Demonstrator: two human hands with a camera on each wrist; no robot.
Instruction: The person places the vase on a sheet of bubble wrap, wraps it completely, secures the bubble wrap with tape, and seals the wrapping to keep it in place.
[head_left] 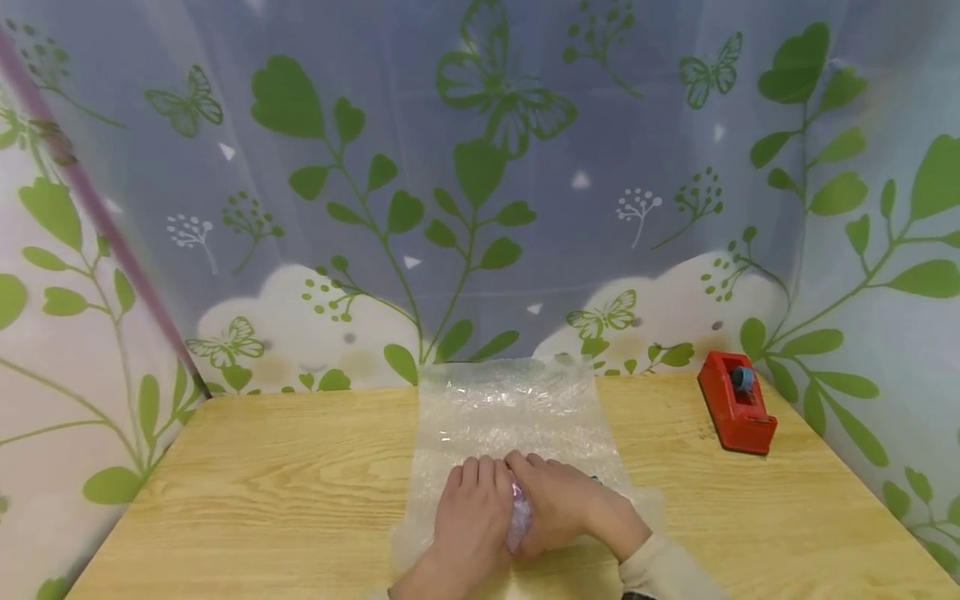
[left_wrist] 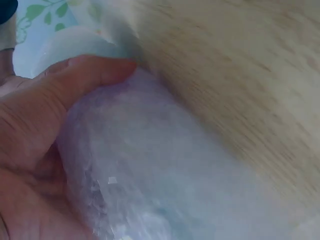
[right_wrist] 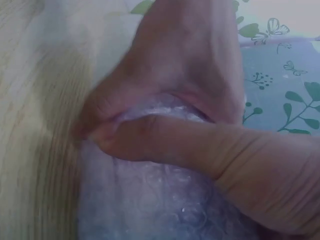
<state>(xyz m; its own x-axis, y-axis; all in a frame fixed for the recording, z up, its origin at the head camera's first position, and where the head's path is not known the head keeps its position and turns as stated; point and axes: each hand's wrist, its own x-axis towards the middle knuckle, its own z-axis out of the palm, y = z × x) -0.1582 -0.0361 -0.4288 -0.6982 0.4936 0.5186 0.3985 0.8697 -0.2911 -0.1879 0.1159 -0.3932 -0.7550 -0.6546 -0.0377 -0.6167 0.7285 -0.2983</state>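
Note:
A sheet of bubble wrap (head_left: 510, 408) lies lengthwise on the wooden table, its far end near the back curtain. At its near part, my left hand (head_left: 472, 512) and right hand (head_left: 558, 504) grip a bundle (head_left: 519, 521) rolled in bubble wrap, side by side. Purple shows through the layers; what is inside cannot be made out. In the left wrist view my left thumb curves over the bundle (left_wrist: 145, 155). The right wrist view has my right thumb bent across the bubble-wrapped bundle (right_wrist: 140, 195), close to the left hand's thumb.
A red tape dispenser (head_left: 737, 404) with a roll of tape stands at the table's right rear. The wooden table (head_left: 285, 492) is bordered behind and at both sides by curtains (head_left: 360, 208) printed with leaves and butterflies.

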